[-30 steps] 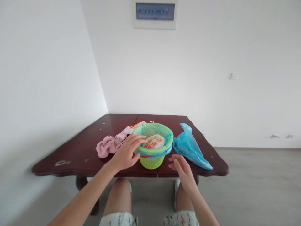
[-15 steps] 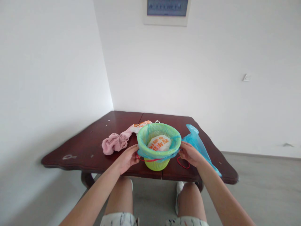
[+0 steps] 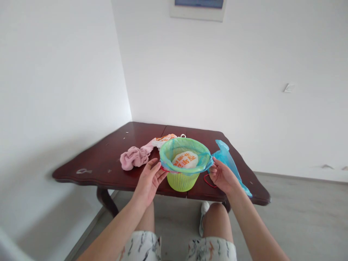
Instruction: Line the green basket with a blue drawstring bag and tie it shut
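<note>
A light green mesh basket (image 3: pixel 182 183) stands near the table's front edge, lined with a thin blue plastic bag (image 3: pixel 174 167) folded over its rim. Inside lies a white plastic bag with orange print (image 3: pixel 187 159). At the left of the rim, my left hand (image 3: pixel 149 179) has its fingers apart, by the liner's edge and its red drawstring (image 3: pixel 165 169). My right hand (image 3: pixel 223 175) pinches the liner's edge at the right side of the rim, pulling it slightly outward. A red loop (image 3: pixel 208 181) of cord rests below that hand.
To the left lies a crumpled pink cloth (image 3: pixel 134 158), with another white-and-orange bag (image 3: pixel 164 140) behind it. A blue plastic bag (image 3: pixel 230 161) spreads along the right. The dark wooden table (image 3: pixel 103 156) stands against white walls; my knees are below its front edge.
My left hand has loosened from the rim and its fingers have spread. The right hand has drawn the liner's edge slightly up and outward. The view has shifted a little.
</note>
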